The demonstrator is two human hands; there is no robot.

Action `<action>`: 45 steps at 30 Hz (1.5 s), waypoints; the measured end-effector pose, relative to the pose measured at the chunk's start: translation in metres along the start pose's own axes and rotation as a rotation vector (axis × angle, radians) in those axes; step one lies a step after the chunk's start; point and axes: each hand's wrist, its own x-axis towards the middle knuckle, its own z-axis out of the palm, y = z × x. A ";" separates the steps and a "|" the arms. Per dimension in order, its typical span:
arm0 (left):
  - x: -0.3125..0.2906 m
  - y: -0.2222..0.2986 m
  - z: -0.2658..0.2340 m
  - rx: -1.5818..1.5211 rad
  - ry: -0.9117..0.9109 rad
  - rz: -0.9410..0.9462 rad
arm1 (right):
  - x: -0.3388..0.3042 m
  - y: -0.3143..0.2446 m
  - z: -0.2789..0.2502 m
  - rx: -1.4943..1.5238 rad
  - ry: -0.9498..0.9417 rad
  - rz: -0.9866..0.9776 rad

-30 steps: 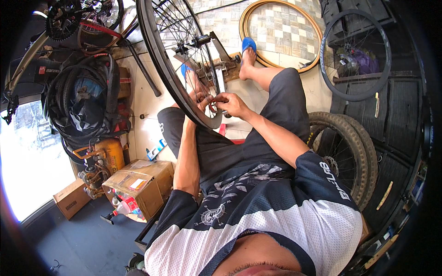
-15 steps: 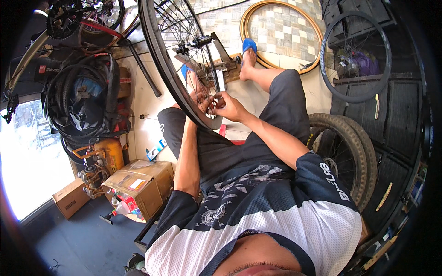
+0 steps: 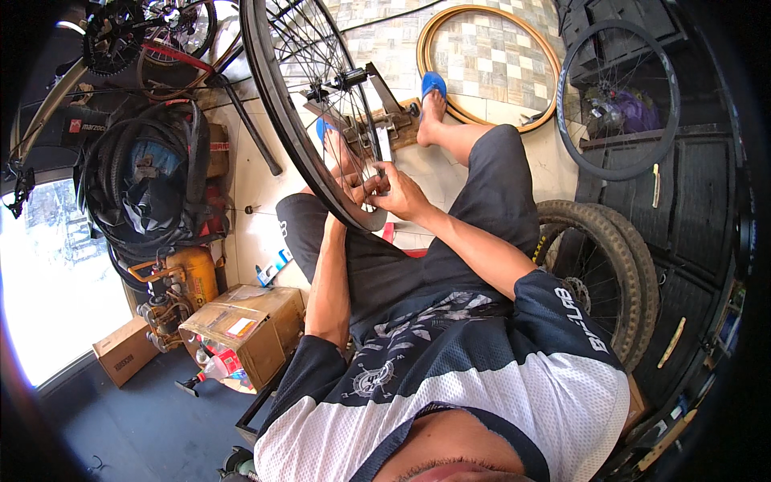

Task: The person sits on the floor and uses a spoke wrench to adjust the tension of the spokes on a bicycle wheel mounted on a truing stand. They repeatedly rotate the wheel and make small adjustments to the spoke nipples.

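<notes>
As the wheel rim partly hides the hands, whether they pinch anything is unclear.

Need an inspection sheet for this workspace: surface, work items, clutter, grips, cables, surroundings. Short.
Surface: pale tiled floor around the work; blue-grey floor at lower left.
Work items: black spoked bicycle wheel at a dark metal stand with wooden base.
Clutter: thin tan hoops lying on the floor; battered brown cardboard box; pile of black tyres.
Left grip: at the wheel's lower spokes, partly hidden.
Right grip: fingers bent beside those spokes; anything pinched is unclear.
Cables: thin black cable-like line across the floor at the top.
Surroundings: black panelled cabinet on the right; bright opening on the left.
</notes>
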 end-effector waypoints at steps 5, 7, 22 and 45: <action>0.003 -0.010 -0.003 -0.029 0.002 -0.022 | -0.002 -0.007 -0.004 -0.005 -0.024 -0.018; 0.002 -0.012 -0.013 -0.010 -0.052 0.023 | -0.001 0.000 0.002 0.111 -0.029 -0.041; 0.006 -0.008 -0.013 0.054 -0.029 0.072 | -0.004 -0.001 0.003 0.024 0.014 0.024; -0.006 0.028 0.003 -0.188 -0.075 0.021 | 0.000 0.005 -0.008 -0.054 0.052 0.034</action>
